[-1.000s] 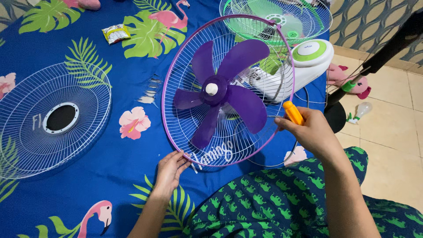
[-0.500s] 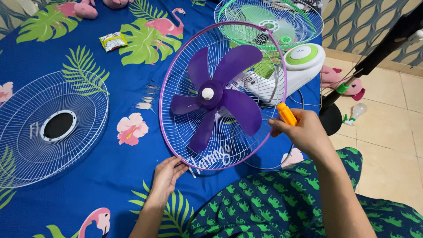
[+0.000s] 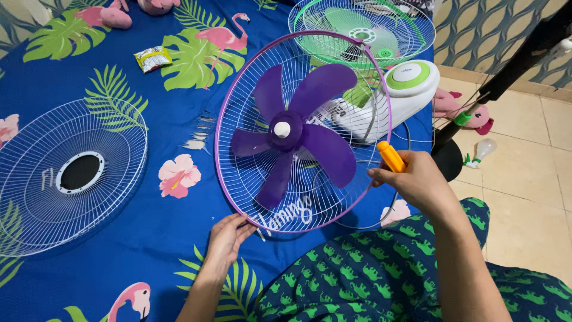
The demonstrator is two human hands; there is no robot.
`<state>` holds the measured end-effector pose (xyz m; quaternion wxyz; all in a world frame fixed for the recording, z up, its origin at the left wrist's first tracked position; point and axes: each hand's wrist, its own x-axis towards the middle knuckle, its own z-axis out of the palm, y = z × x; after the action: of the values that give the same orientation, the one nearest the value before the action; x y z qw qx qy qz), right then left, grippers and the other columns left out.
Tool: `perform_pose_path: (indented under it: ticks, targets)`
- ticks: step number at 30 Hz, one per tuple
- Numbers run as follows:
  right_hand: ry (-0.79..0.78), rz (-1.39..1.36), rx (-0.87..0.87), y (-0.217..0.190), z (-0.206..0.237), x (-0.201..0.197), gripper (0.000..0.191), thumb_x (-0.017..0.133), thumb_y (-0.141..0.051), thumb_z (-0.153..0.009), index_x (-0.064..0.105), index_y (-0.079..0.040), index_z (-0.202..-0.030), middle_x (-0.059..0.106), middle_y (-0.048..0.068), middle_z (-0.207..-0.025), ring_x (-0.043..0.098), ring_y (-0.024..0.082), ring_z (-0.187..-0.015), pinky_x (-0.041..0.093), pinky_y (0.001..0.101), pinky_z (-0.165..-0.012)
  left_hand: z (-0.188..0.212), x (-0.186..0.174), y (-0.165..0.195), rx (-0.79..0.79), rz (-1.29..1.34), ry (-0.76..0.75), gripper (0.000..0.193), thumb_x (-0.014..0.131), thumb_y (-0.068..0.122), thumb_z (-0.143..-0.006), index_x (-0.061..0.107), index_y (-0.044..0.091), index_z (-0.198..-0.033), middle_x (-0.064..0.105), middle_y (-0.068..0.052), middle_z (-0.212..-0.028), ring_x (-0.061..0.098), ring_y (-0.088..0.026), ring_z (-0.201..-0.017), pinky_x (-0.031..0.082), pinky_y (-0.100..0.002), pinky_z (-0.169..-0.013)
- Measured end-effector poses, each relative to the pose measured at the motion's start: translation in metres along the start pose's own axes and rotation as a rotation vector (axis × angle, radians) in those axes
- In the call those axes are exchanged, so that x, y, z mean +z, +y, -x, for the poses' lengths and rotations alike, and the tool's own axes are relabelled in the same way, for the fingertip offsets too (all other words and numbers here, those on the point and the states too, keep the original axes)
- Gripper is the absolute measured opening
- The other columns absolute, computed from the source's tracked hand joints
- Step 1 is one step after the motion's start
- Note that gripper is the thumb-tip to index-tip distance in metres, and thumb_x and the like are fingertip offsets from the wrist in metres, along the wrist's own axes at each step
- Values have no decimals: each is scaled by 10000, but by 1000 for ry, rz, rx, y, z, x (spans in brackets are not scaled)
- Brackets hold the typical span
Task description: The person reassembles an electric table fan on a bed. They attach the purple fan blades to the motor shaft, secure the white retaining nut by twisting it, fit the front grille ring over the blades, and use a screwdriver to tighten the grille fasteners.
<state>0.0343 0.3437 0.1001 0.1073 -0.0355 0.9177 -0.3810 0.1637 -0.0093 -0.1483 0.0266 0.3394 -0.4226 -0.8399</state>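
A fan with a purple blade stands tilted inside a white wire guard with a purple rim, resting on a blue patterned sheet. My left hand grips the guard's lower rim with its fingertips. My right hand is closed around an orange-handled screwdriver at the guard's right edge. The tool's tip is hidden behind the rim. The fan's white and green motor housing lies behind the guard.
A loose white front guard lies flat at the left. A second fan with green blades sits at the back. A small snack packet, pink plush toys and a black stand are nearby. Tiled floor lies right.
The view has drifted slightly, shifting everything a little left and up. Both hands keep their hold on the rim and the screwdriver.
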Motion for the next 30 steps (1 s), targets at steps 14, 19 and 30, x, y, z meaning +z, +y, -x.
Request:
perform_pose_path:
  ticks: [14, 19, 30]
  targets:
    - [28, -64, -35, 6, -1, 3, 354, 861, -268, -782, 687, 4, -929, 730, 87, -767, 587, 132, -679, 469, 321, -642, 6, 3, 2, 11, -24, 6, 262, 603, 38, -956, 597, -133, -1155, 707, -237, -1056, 718, -313, -985, 619, -431, -910]
    - [41, -95, -47, 4, 4, 4, 340, 839, -280, -798, 687, -9, -936, 748, 74, -759, 639, 122, -699, 485, 298, -664, 7, 5, 1, 4, -36, 17, 270, 587, 52, -967, 579, -119, -1176, 704, -234, -1071, 720, -309, -1000, 612, -429, -912]
    - [17, -170, -86, 10, 2, 9, 377, 803, -318, -826, 658, -9, -985, 746, 75, -770, 704, 110, -703, 505, 278, -651, 10, 5, 4, -15, -40, 27, 300, 581, 64, -962, 565, -116, -1202, 698, -242, -1098, 720, -327, -1028, 616, -439, -913]
